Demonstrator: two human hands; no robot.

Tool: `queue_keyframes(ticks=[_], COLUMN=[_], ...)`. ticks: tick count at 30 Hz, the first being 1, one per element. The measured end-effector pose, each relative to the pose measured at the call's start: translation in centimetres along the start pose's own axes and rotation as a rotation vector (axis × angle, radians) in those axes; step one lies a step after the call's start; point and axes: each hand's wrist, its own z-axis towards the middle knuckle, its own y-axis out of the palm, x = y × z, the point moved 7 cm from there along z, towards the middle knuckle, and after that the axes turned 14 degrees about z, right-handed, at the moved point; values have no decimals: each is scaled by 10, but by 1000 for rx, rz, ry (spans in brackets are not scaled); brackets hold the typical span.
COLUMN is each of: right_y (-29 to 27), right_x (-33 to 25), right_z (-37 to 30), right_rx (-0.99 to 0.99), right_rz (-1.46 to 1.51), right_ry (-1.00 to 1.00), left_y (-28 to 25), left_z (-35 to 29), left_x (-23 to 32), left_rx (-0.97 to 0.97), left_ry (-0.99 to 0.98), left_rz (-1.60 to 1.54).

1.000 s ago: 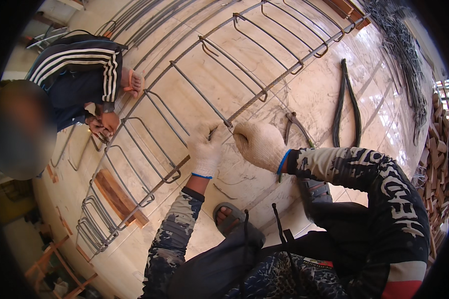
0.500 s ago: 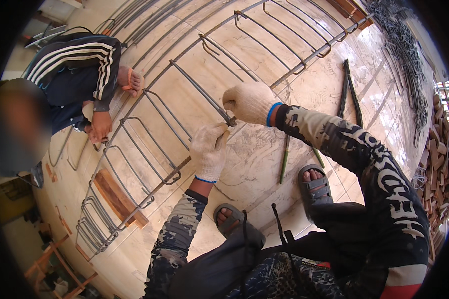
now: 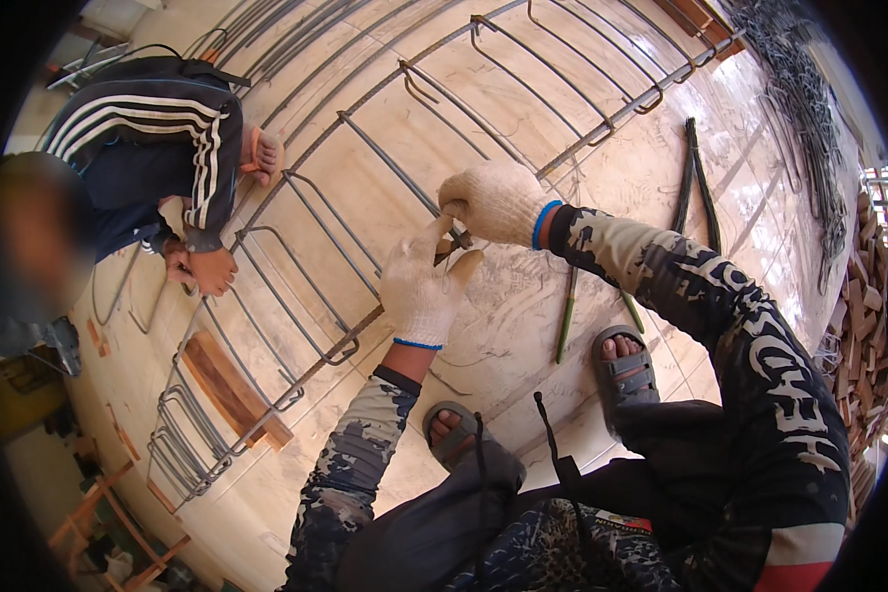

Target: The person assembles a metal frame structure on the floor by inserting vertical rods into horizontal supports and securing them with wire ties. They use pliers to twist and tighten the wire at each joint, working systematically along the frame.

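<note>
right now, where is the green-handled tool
In the head view, the green-handled tool lies on the floor right of centre, partly hidden by the right sleeve, its handles near the right sandal.

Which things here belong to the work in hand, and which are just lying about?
In the work:
- left hand and right hand, gloved, at a crossbar of the steel frame
- probably the green-handled tool and black wire bundle, on the floor nearby

Apparently lying about:
- wood pile, far right
- tangled metal heap, upper right
</note>
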Motion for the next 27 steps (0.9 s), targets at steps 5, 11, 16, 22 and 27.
queue_keyframes(ticks=[5, 11, 16, 22, 27], right_y=[-6, -8, -12, -14, -12], right_x=[-5, -6, -11, -17, -14], right_z=[-11, -17, -25, -27, -24], right_rx=[60, 112, 130, 113, 111], right_rz=[11, 33, 60, -5, -15], right_ry=[11, -22, -7, -38, -20], left_y=[0, -1, 4, 5, 5], left_z=[6, 9, 10, 7, 3], left_x=[6, 6, 5, 5, 6], left_rx=[12, 13, 66, 86, 130], left_ry=[-66, -97, -51, -64, -55], left_rz=[-19, 52, 60, 33, 37])
